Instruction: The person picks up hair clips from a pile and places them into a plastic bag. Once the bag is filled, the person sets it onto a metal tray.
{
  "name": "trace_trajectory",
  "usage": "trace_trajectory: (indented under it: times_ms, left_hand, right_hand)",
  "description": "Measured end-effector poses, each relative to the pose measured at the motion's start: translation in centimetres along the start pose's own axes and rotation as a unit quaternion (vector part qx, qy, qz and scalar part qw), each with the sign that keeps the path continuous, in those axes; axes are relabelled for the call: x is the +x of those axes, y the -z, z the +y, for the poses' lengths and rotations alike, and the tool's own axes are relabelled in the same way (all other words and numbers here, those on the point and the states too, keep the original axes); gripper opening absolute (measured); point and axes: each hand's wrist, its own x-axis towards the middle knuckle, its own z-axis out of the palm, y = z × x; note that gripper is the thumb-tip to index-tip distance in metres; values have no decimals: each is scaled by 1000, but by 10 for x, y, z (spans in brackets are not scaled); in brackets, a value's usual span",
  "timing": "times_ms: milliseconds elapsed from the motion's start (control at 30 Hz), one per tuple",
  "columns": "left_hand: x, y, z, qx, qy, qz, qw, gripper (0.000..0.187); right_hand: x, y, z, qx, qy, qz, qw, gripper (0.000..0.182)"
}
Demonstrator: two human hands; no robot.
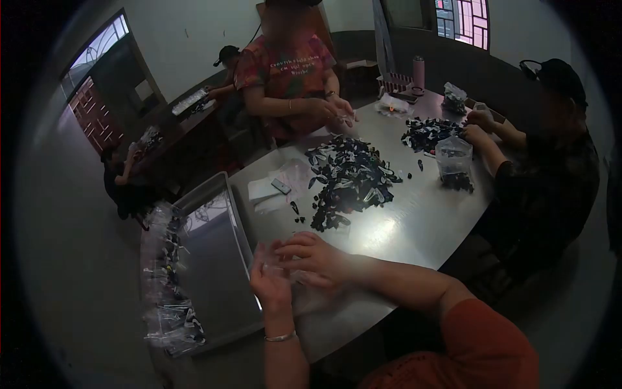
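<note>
My left hand [271, 286] is upright near the table's front, with a clear plastic bag [299, 277] at its fingers. My right hand [319, 260] reaches across to it, fingers bent over the same thin plastic. Motion and the clear film blur the fingertips, so whether anything is inside the bag cannot be made out. Beyond my hands lies a large pile of dark snap hair clips [353, 172], with a few loose ones at its near edge.
Left of my hands is a large metal tray [241, 223], with several filled clear bags [170, 279] along its far side. A small grey device [280, 187] rests on white paper [260, 192]. Co-workers handle items opposite and at right, near a clear container [453, 155] and a pink bottle [418, 71].
</note>
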Motion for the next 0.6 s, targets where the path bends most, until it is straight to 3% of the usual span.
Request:
trace_trajectory:
  times_ms: [100,200,333,433,500,533,600]
  left_hand:
    - [-1,0,-5,-13,-1,-62,998,42]
    - [-1,-5,-8,40,-3,-47,998,43]
    - [-2,6,-20,19,33,-5,999,43]
    - [-2,3,-23,-30,38,-45,998,42]
    - [-4,-1,-19,-103,39,-140,984,43]
    - [-9,-12,-16,-66,51,-78,994,45]
    - [-8,-13,-15,-67,34,-83,994,46]
  right_hand:
    - [-2,-4,4,-53,-12,25,998,34]
    - [-1,-14,3,-54,-10,97,994,28]
    - [-1,-13,6,-93,8,85,992,35]
    - [0,-12,8,-120,23,96,988,34]
    - [-2,-14,6,-97,24,126,987,27]
    - [-1,-11,6,-100,34,126,986,23]
    - [-4,-23,5,-91,25,139,986,23]
